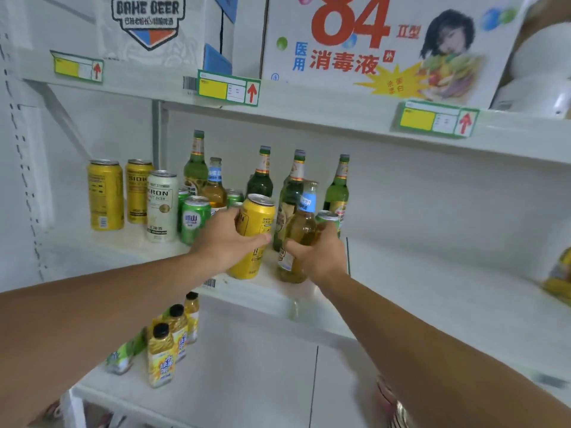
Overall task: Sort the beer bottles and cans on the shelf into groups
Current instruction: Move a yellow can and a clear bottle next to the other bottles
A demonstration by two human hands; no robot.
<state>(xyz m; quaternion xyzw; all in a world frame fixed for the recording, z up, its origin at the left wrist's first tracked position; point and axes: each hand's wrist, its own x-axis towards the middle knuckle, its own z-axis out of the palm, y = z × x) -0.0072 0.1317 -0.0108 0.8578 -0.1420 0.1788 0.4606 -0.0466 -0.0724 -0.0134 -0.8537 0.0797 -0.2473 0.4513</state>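
On the middle white shelf my left hand grips a tall yellow can, tilted, near the front edge. My right hand grips a clear bottle of golden beer with a blue neck label, just right of that can. Two more yellow cans and a white can stand at the shelf's left. Green cans sit beside them. Several green bottles and a second clear bottle stand behind my hands.
The upper shelf holds a beer carton and a disinfectant carton, with price tags on its edge. The lower shelf carries yellow juice bottles. A yellow package lies at the middle shelf's far right.
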